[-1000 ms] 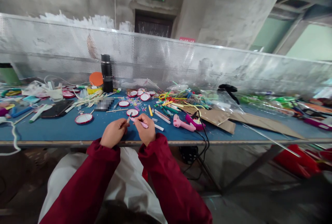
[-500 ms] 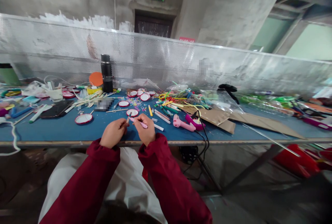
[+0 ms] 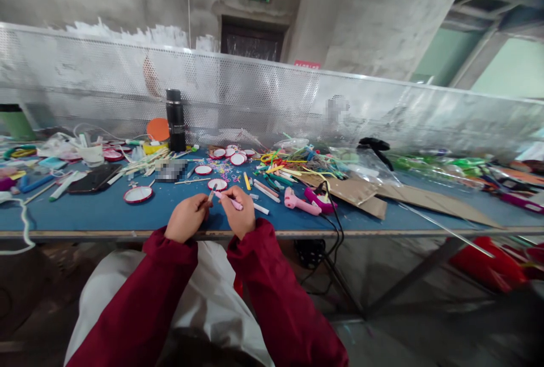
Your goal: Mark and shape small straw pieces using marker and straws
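Observation:
Over the near edge of the blue-topped table, my left hand [image 3: 187, 217] pinches a small thin stick [image 3: 211, 195] that has a darker tip. Close on its right, my right hand [image 3: 238, 214] is closed around a pink marker [image 3: 236, 205], with the writing end pointed toward the stick. Whether the marker touches the stick is too small to tell. Just beyond my fingers lies a round white disc with a red rim [image 3: 217, 184]. A similar red-rimmed disc [image 3: 138, 194] rests to the left of my left hand.
Several markers [image 3: 267, 190] and a pink glue gun [image 3: 301, 203] lie to the right, beside cardboard [image 3: 352, 192]. A black bottle [image 3: 175, 120] stands behind, with a phone [image 3: 94, 179] further left. Colourful pipe cleaners [image 3: 293, 162] are heaped near the perforated metal screen [image 3: 263, 89].

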{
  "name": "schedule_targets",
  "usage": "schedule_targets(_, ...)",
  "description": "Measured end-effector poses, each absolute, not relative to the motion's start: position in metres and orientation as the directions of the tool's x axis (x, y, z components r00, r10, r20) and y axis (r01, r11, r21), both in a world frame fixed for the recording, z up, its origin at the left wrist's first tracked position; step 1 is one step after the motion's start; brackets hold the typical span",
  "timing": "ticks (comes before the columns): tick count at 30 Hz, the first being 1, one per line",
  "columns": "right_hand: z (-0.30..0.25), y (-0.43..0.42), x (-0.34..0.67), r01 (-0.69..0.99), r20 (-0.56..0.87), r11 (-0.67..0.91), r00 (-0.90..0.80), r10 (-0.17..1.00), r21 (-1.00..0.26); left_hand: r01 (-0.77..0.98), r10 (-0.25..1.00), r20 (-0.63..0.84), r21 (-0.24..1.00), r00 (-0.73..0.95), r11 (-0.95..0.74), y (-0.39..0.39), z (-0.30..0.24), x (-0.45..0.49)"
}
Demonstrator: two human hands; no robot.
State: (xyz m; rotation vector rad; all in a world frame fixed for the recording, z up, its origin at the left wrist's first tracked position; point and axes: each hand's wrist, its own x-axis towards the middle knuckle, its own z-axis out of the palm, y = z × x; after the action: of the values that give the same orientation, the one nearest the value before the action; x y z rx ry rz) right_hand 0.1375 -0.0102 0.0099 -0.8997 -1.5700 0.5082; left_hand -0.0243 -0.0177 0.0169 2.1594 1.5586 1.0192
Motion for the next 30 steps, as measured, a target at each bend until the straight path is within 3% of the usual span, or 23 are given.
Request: schedule_targets(30,0.0078,-0.0096,0.1367,0.277,0.647,0.622,0.0,0.762,-0.733,0.683,0.912,0.376,0.625,0.162,-0.379,-0.016,0.0142,-0.0258)
